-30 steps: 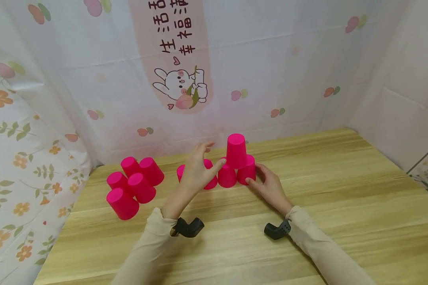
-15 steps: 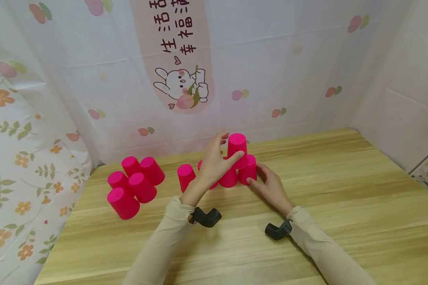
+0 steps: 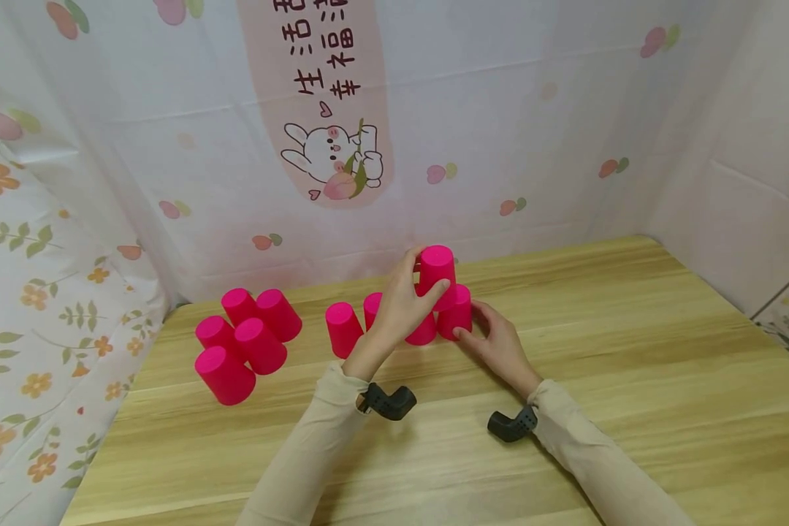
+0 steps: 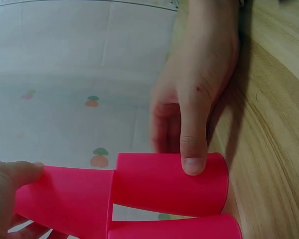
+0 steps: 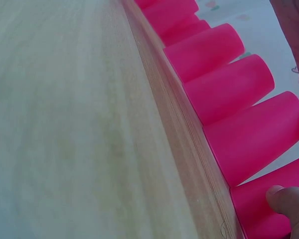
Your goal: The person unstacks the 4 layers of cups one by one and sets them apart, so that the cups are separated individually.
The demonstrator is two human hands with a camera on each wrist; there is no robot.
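Upside down, a pink plastic cup sits across two others, the right lower cup and the left lower cup. My left hand grips that upper cup, thumb on its near side and fingers behind. With thumb in front and fingers at the far side, my right hand holds the right lower cup on the table. The left wrist view gives the upper cup resting on both bases, and my right thumb presses the right lower cup. Part of the left lower cup is hidden by my left hand.
Left of the stack, in the same row, stand two more upturned pink cups, one at the end and one partly covered. Several others form a cluster at the table's left. A printed curtain hangs behind the wooden table.
My left hand has moved right from beside the upper cup and its fingers have closed round it. The right hand keeps its hold; the cups stay in place.
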